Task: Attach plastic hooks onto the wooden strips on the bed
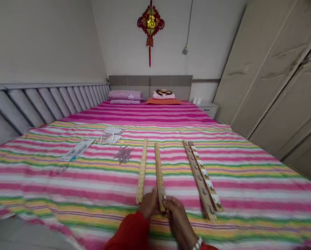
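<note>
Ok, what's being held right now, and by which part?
The wooden strip second from left, by its near end, between the left hand and right hand.

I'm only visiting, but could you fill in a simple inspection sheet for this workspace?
Surface: striped pink, white, yellow and green cloth bedspread, slightly wrinkled.
Job's things: narrow tan wooden strip, held; narrow pale dotted strip lying left of it; to the right, narrow brown strip with grey pieces beside narrow brown strip with white pieces.
Clutter: crumpled white packets; flat pale rectangular packet; small translucent purplish-grey pile, contents unclear.
Hands: left hand and right hand hold the tan strip's near end; finger detail blurred.
Cables: thin grey cable hanging against the wall.
Surroundings: red-and-gold hanging ornament, grey panelled headboard, tall tan wardrobe.
</note>
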`<action>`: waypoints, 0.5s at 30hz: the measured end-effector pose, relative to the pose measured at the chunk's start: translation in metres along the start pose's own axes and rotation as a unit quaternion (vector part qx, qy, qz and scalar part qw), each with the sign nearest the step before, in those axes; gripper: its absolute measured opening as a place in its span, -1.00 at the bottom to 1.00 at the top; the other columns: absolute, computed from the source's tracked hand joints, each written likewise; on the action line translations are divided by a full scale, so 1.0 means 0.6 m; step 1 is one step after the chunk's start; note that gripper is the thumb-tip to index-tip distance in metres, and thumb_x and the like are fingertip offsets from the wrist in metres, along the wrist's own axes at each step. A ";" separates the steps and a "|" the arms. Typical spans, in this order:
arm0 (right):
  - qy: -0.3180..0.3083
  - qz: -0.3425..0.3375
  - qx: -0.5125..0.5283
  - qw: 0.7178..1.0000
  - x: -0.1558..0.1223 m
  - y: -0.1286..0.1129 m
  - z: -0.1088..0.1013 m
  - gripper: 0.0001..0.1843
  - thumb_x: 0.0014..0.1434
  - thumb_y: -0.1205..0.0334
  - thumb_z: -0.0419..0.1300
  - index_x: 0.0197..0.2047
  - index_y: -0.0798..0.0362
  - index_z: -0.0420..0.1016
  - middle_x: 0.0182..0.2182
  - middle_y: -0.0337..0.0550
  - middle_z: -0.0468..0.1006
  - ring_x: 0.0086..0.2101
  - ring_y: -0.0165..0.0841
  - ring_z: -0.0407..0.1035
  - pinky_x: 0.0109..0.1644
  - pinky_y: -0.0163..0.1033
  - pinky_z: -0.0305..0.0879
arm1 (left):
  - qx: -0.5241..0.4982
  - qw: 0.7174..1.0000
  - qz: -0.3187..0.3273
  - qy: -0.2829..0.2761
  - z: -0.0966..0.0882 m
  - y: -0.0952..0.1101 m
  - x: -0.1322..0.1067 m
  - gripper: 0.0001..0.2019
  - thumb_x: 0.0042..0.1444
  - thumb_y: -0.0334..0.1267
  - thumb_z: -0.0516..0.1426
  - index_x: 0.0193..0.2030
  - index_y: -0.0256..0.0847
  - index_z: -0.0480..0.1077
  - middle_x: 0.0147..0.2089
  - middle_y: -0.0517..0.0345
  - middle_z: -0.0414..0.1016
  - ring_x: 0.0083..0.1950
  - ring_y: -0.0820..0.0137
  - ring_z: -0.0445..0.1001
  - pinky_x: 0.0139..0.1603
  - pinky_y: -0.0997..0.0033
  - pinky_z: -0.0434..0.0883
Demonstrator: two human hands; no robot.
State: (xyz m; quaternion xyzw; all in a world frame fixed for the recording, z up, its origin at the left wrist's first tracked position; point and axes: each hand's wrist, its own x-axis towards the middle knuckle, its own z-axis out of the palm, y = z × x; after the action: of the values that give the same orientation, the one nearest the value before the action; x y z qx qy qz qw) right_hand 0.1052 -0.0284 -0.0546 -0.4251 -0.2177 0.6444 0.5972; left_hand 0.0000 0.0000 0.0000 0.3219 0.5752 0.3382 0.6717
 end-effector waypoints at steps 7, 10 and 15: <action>-0.038 0.036 -0.027 0.998 -0.016 -0.019 -0.010 -0.64 -0.22 0.14 0.45 -0.34 0.15 0.56 -0.64 -0.23 0.48 -0.65 -0.48 0.27 -0.58 -0.40 0.14 | 0.193 0.976 0.027 -0.099 -0.089 0.032 -0.034 -0.56 -0.23 0.15 0.21 -0.54 -0.29 0.43 -0.52 0.02 0.52 -0.58 0.36 0.47 -0.57 0.42 0.34; -0.008 0.032 -0.039 0.999 -0.022 -0.025 -0.019 -0.55 -0.26 0.12 0.46 -0.27 0.14 0.55 -0.59 -0.22 0.52 -0.71 -0.54 0.21 -0.66 -0.41 0.09 | 0.148 0.959 0.235 0.058 -0.157 0.095 -0.002 -0.68 -0.18 0.01 0.21 -0.55 -0.27 0.41 -0.61 0.13 0.45 -0.58 0.44 0.40 -0.52 0.46 0.33; -0.011 0.011 -0.039 0.999 -0.018 -0.029 -0.028 -0.57 -0.30 0.16 0.44 -0.30 0.13 0.55 -0.52 -0.20 0.55 -0.76 -0.56 0.19 -0.73 -0.42 0.04 | 0.109 0.861 0.343 0.359 -0.249 0.161 0.099 -0.76 -0.33 -0.20 0.23 -0.45 -0.26 0.42 -0.50 0.14 0.48 -0.44 0.36 0.44 -0.32 0.34 0.40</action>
State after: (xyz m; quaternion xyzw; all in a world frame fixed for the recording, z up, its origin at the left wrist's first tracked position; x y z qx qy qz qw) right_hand 0.1281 -0.0393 -0.0466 -0.4435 -0.2445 0.6464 0.5707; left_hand -0.1496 0.1103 0.0269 0.4266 0.6630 0.5741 0.2212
